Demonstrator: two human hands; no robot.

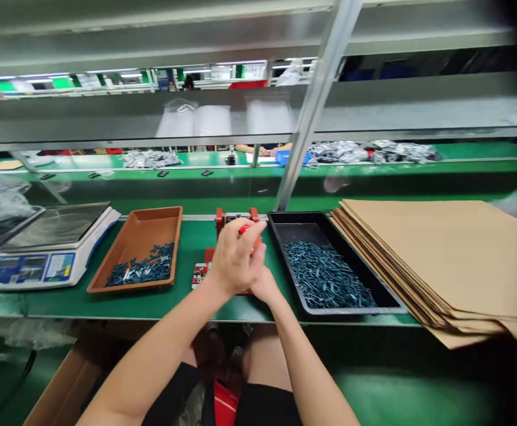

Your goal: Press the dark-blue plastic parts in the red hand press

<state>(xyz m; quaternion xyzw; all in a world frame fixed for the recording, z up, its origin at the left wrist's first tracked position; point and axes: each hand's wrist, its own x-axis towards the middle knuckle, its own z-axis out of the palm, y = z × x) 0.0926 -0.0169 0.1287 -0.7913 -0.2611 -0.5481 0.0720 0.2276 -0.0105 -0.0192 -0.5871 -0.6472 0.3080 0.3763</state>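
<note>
A small red bench fixture point(220, 222) with upright red posts stands on the green bench in front of me. My left hand point(234, 257) is closed over its red knob point(244, 229), which shows between the fingers. Close against it, my right hand point(265, 281) is low at the fixture's right side. Its fingers are mostly behind the left hand, so whether they hold a part is hidden. Beside the left wrist, a red and silver plate-like piece point(200, 273) belongs to or lies at the fixture's base.
Left of the fixture sits a brown tray point(134, 217) with small dark parts, then a weighing scale point(40, 266). A black tray point(300, 219) of dark screw-like pieces is on the right, beside stacked brown cardboard sheets point(440, 254). A metal post point(307, 112) rises behind. Another person's hands point(265, 151) show across the bench.
</note>
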